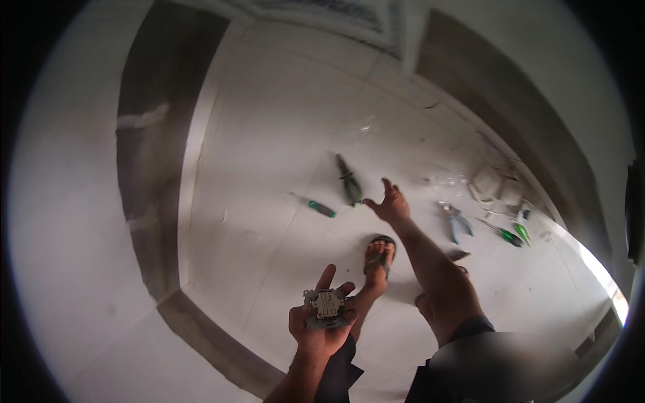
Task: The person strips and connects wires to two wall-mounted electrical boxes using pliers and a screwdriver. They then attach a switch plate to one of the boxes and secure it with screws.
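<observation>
In my left hand (314, 341), low in the head view, lies an electrical switch or socket insert (328, 304) with a pale back and a grey metal frame. My thumb and fingers are curled round its edges. My right hand (392, 203) reaches out over the floor, fingers spread and holding nothing. Just left of it are pliers (349, 186) with dark jaws and green handles. The right thumb is close to their handle ends; whether it touches them I cannot tell. A small screwdriver (322, 208) with a green handle lies left of the pliers.
Blue-handled pliers (458, 222), a green-and-black screwdriver (508, 236) and another bright green tool (523, 233) lie to the right on the tiled floor (269, 134). White fittings (486, 181) sit beyond them by the wall. My sandalled foot (379, 258) stands between my arms.
</observation>
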A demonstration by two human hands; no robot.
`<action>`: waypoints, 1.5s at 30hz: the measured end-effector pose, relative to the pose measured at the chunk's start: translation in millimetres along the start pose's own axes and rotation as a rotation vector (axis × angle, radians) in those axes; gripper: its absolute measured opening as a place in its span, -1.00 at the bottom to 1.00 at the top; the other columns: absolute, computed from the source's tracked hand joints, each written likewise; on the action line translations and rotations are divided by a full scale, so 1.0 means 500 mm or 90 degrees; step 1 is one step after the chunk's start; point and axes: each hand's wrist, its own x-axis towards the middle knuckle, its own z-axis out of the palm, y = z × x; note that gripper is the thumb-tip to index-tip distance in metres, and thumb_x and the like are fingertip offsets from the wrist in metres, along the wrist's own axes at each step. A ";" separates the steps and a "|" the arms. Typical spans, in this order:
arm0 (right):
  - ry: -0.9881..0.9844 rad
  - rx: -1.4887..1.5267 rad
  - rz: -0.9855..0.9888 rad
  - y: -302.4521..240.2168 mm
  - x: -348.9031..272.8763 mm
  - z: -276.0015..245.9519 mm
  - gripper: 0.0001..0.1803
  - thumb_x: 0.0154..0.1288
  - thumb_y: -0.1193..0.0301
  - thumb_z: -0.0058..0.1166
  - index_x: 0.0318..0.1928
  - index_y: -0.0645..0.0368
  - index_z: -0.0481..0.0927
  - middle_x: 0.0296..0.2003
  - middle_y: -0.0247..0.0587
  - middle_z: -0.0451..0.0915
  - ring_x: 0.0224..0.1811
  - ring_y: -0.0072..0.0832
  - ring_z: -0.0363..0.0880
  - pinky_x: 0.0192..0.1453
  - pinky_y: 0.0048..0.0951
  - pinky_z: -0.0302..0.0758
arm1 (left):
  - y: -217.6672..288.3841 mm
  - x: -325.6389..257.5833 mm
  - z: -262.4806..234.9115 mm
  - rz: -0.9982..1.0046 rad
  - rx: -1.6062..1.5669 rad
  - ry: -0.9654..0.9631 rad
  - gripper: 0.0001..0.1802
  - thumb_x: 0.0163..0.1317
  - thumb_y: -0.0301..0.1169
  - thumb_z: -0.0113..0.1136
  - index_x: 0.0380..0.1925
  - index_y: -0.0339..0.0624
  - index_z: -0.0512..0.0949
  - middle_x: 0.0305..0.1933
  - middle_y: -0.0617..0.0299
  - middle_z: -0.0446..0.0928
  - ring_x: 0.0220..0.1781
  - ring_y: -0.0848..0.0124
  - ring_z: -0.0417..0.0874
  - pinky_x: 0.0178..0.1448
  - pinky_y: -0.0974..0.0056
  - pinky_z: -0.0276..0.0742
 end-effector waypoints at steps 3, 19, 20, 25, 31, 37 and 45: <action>-0.068 -0.089 0.042 -0.106 0.043 0.033 0.25 0.11 -0.15 0.49 0.66 -0.16 0.02 0.41 -0.04 0.36 0.46 -0.07 0.39 0.40 0.03 0.51 | 0.037 -0.008 -0.010 0.055 -0.023 0.014 -0.05 0.28 0.04 0.17 0.63 -0.06 0.18 0.33 -0.11 0.44 0.10 0.26 0.55 0.13 0.27 0.51; -0.135 0.146 0.129 0.140 -0.146 -0.007 -0.73 0.28 0.28 0.21 -0.25 0.27 0.64 -0.55 -0.13 0.66 -0.54 -0.21 0.72 -0.43 -0.13 0.71 | 0.019 -0.026 -0.057 0.065 -0.084 -0.029 -0.08 0.20 -0.19 0.27 0.57 -0.19 0.25 0.49 -0.12 0.33 0.22 0.12 0.56 0.35 0.12 0.49; -0.228 0.163 0.180 0.092 -0.234 -0.055 -0.72 0.35 0.24 0.22 -0.23 0.25 0.64 -0.52 -0.17 0.65 -0.53 -0.37 0.72 -0.51 -0.22 0.67 | 0.023 -0.052 -0.069 0.088 -0.063 0.004 -0.09 0.19 -0.20 0.28 0.55 -0.22 0.26 0.51 -0.12 0.32 0.22 0.12 0.57 0.36 0.12 0.49; -0.139 0.295 0.125 0.053 -0.594 -0.364 -0.82 0.32 0.36 0.29 -0.20 0.20 0.63 -0.47 -0.27 0.62 -0.50 -0.47 0.66 -0.44 -0.28 0.59 | 0.029 -0.104 0.139 -0.021 -0.104 -0.099 -0.09 0.19 -0.18 0.30 0.53 -0.30 0.29 0.50 -0.13 0.36 0.18 0.20 0.59 0.34 0.13 0.55; -0.048 0.401 0.097 -0.321 -0.855 -0.731 -0.65 0.33 0.45 0.29 0.07 0.30 0.58 -0.36 -0.25 0.66 -0.47 -0.52 0.66 -0.42 -0.40 0.67 | 0.117 -0.215 0.589 -0.046 0.027 -0.355 -0.02 0.32 0.04 0.21 0.56 -0.40 0.18 0.42 -0.19 0.42 0.14 0.15 0.59 0.20 0.14 0.61; 0.183 0.539 -0.168 -0.697 -1.096 -0.925 -0.64 0.35 0.46 0.25 0.10 0.31 0.55 -0.30 -0.26 0.67 -0.33 -0.54 0.67 -0.25 -0.41 0.67 | 0.211 -0.405 0.986 -0.061 0.096 -0.637 -0.01 0.35 0.01 0.21 0.62 -0.29 0.10 0.47 -0.27 0.37 0.15 0.11 0.60 0.19 0.14 0.63; 0.355 0.644 -0.542 -0.907 -1.373 -1.042 -0.78 0.36 0.51 0.22 -0.02 0.25 0.55 -0.24 -0.23 0.64 -0.26 -0.50 0.63 -0.17 -0.43 0.59 | 0.216 -0.701 1.309 -0.113 0.182 -0.951 -0.09 0.46 0.00 0.11 0.64 -0.22 0.05 0.49 -0.55 0.24 0.36 -0.26 0.58 0.40 -0.13 0.65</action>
